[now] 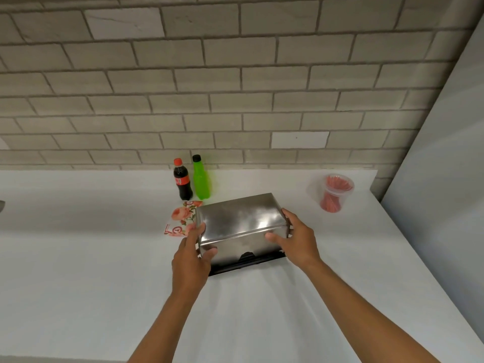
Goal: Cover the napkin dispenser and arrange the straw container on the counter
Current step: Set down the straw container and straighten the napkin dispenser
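A shiny steel napkin dispenser cover (239, 221) sits over a black base (246, 262) in the middle of the white counter (91, 252). My left hand (192, 254) grips its left end, thumb on the front face. My right hand (294, 241) grips its right end, thumb on the front. A clear plastic straw container (334, 196) full of red straws stands open at the back right, its clear lid (313, 189) leaning behind it on the left.
A cola bottle (182, 179) and a green bottle (200, 178) stand by the brick wall behind the dispenser. Floral napkins (182, 217) lie just left of the cover. A grey panel (445, 158) bounds the counter on the right.
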Action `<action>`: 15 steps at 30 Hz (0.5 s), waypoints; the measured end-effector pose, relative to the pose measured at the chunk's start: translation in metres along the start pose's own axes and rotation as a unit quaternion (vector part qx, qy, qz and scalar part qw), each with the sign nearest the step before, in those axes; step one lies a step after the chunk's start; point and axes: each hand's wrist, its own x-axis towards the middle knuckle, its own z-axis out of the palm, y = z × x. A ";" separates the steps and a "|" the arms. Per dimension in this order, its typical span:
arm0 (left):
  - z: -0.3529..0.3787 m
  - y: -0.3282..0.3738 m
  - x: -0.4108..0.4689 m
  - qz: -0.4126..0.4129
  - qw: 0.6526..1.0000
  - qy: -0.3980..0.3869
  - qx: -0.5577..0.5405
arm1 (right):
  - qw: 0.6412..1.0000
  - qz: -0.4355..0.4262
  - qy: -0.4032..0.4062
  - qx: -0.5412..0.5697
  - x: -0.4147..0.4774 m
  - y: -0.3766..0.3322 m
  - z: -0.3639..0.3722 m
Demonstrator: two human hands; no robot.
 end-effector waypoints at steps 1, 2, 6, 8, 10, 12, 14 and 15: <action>0.004 0.002 0.003 0.002 1.000 -0.005 -0.007 | 1.000 0.003 0.004 -0.003 0.002 0.002 -0.003; 0.009 0.004 0.007 0.001 1.000 -0.010 -0.012 | 1.000 0.006 0.008 -0.005 0.005 0.003 -0.006; 0.029 0.012 0.025 0.006 0.999 -0.024 -0.024 | 1.000 0.015 0.019 -0.016 0.020 0.008 -0.019; 0.038 0.016 0.036 0.020 0.999 -0.029 -0.022 | 0.999 0.019 0.022 -0.022 0.029 0.008 -0.025; 0.047 0.020 0.048 0.036 0.999 -0.037 -0.013 | 0.999 0.024 0.025 -0.026 0.040 0.010 -0.032; 0.056 0.025 0.061 0.046 0.998 -0.045 -0.008 | 0.999 0.028 0.026 -0.028 0.053 0.012 -0.038; 0.065 0.029 0.074 0.053 0.997 -0.048 0.011 | 0.999 0.027 0.026 -0.021 0.066 0.015 -0.042; 0.069 0.031 0.081 0.057 0.997 -0.049 0.021 | 0.999 0.026 0.025 -0.017 0.072 0.017 -0.044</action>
